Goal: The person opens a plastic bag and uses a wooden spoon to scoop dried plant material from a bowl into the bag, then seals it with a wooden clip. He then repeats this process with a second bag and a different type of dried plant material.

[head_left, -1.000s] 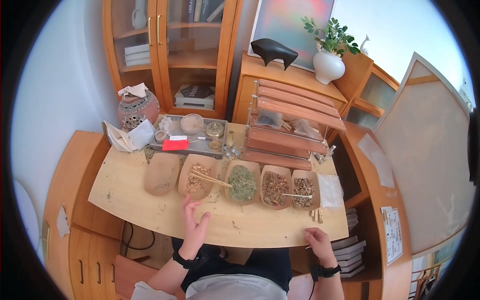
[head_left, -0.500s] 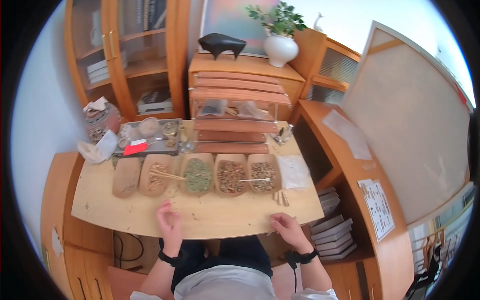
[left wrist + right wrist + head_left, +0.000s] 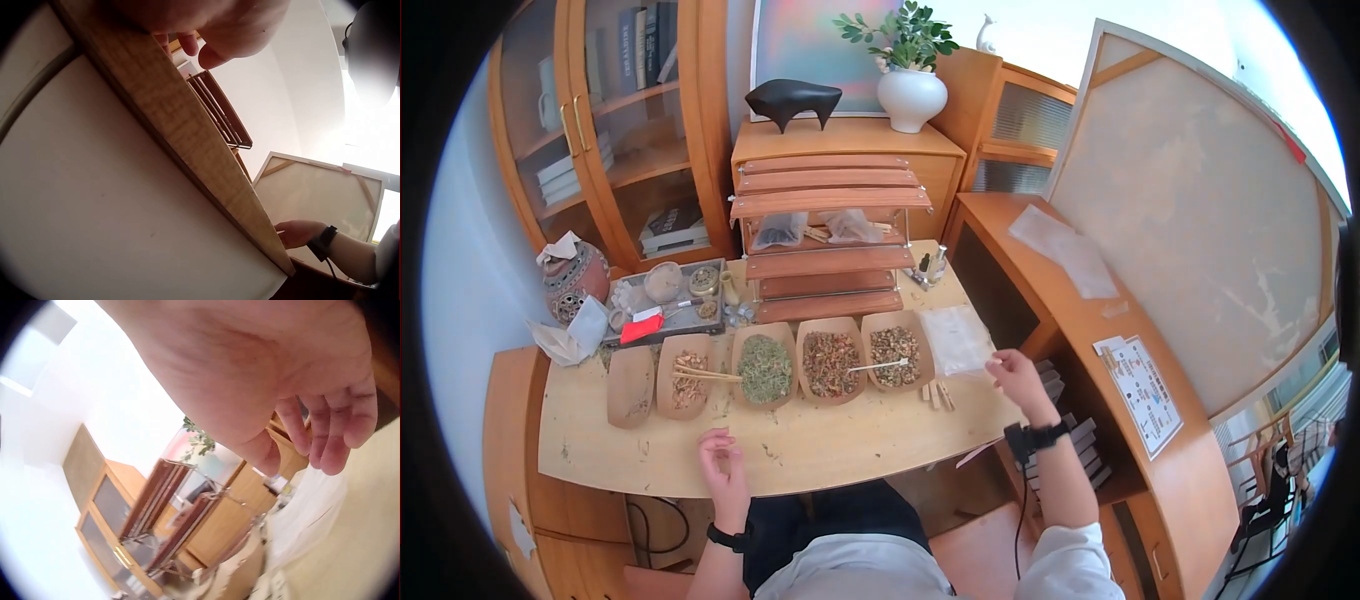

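Right hand [image 3: 1020,383], fingers loosely bent and gripping nothing visible, just beside the right edge of the thin, wrinkled white sheet [image 3: 962,338]; left hand [image 3: 723,468], fingers relaxed and likewise unladen, well to the sheet's front left. A leftward sweep of the right hand past the sheet could catch the slim stick [image 3: 878,367] bridging the two nearest trays [image 3: 908,320], scattering their coarse, dry herbs [image 3: 895,344]. The trays, shallow, round-cornered and apparently card, would probably tip if bumped.

Left grip [image 3: 215,25] cropped in wrist view, notice [image 3: 1143,397] illegible
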A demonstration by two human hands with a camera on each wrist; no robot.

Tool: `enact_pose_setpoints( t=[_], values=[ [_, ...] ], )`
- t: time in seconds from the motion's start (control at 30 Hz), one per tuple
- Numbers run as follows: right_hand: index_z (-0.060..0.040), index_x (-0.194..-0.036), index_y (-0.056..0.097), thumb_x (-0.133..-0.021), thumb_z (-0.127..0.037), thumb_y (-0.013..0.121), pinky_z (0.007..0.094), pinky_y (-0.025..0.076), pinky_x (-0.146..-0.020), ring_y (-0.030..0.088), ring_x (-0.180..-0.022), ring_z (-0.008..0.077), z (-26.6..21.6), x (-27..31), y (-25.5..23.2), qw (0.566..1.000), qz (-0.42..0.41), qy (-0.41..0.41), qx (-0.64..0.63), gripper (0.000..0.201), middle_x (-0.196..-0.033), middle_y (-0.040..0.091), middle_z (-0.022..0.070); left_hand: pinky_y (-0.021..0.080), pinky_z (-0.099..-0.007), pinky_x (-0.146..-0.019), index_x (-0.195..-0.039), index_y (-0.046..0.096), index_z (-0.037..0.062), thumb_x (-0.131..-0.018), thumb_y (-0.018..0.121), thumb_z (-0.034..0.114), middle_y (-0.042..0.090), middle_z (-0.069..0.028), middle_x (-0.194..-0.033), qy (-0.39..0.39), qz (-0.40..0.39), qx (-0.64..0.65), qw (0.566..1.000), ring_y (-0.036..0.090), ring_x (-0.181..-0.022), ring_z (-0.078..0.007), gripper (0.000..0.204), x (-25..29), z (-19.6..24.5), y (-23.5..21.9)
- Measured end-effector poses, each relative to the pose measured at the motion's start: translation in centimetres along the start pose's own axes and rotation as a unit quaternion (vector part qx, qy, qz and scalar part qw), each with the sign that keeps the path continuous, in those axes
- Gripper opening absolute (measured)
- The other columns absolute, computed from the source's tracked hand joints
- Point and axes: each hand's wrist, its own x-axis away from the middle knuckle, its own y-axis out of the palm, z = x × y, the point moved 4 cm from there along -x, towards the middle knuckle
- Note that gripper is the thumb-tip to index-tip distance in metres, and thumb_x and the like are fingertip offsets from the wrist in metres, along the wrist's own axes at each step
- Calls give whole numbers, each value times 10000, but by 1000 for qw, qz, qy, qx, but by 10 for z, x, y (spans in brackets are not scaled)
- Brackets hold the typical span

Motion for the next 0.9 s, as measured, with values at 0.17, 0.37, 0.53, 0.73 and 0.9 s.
enact_pose_setpoints(
  t=[0.17,0.37,0.53,0.73,0.9],
  values=[
    [33,-1088,640,-826,-312,759,328,527,-666,656,-704,198,31,-60,-7,986,54,32,155,449,-832,677,95,425,-279,-818,-1025,503,67,-907,571,12,543,-113,-1138,5,5,-11,1000,534,-1048,-198,147,0,1,-1],
    [5,-925,676,-813,-284,780,307,472,-542,596,-609,153,21,-64,-5,992,-33,114,47,327,-738,651,54,422,-283,-831,-1025,501,64,-908,579,20,541,-115,-1138,-14,1,10,1000,529,-1045,-199,147,-1,0,0],
    [4,-845,676,-820,-254,767,297,449,-506,586,-585,137,9,-64,-4,994,-32,103,32,276,-715,640,41,418,-298,-855,-1023,493,68,-903,582,17,530,-111,-1132,-21,-9,8,1000,523,-1052,-201,158,-3,-1,1],
    [-34,-825,667,-885,-234,707,263,440,-558,545,-596,109,7,-70,-8,993,-76,84,9,213,-692,610,7,411,-307,-887,-1024,492,73,-901,581,17,515,-107,-1124,-40,-20,13,999,519,-1044,-200,163,-2,-2,1],
    [-72,-843,657,-944,-182,628,223,420,-649,528,-687,82,-7,-64,-18,987,-102,99,-72,152,-744,600,-20,408,-312,-898,-1025,489,71,-903,578,20,511,-105,-1115,-52,-23,6,998,515,-1013,-191,160,-3,0,3]
  ],
)
